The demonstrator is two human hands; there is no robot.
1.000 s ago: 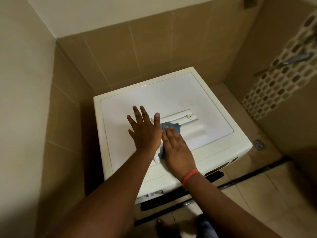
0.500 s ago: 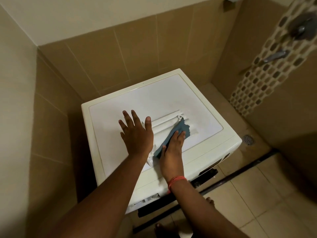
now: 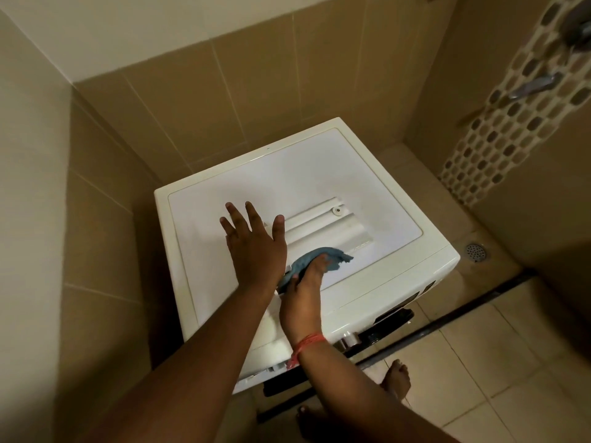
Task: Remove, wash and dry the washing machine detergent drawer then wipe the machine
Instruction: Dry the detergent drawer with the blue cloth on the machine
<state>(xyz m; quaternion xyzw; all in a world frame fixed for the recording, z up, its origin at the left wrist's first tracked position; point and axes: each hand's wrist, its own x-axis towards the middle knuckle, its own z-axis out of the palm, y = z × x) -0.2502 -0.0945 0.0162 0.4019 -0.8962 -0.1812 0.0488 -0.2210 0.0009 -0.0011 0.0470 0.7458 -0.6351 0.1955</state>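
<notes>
The white washing machine (image 3: 319, 187) stands in a tiled corner. On its top lies the drawer (image 3: 323, 227). The left hand (image 3: 254, 247) rests flat beside it, fingers spread apart; the right hand (image 3: 303, 295) grips a blue cloth (image 3: 323, 259) against the drawer's near edge.

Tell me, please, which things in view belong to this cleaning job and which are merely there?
Part of the job:
- washing machine, white top being wiped
- detergent drawer, lying on the machine's top
- blue cloth, gripped by the right hand
- left hand, fingers spread, steadying the drawer

Merely there:
- floor drain
- wall tap
- mosaic tile strip
</notes>
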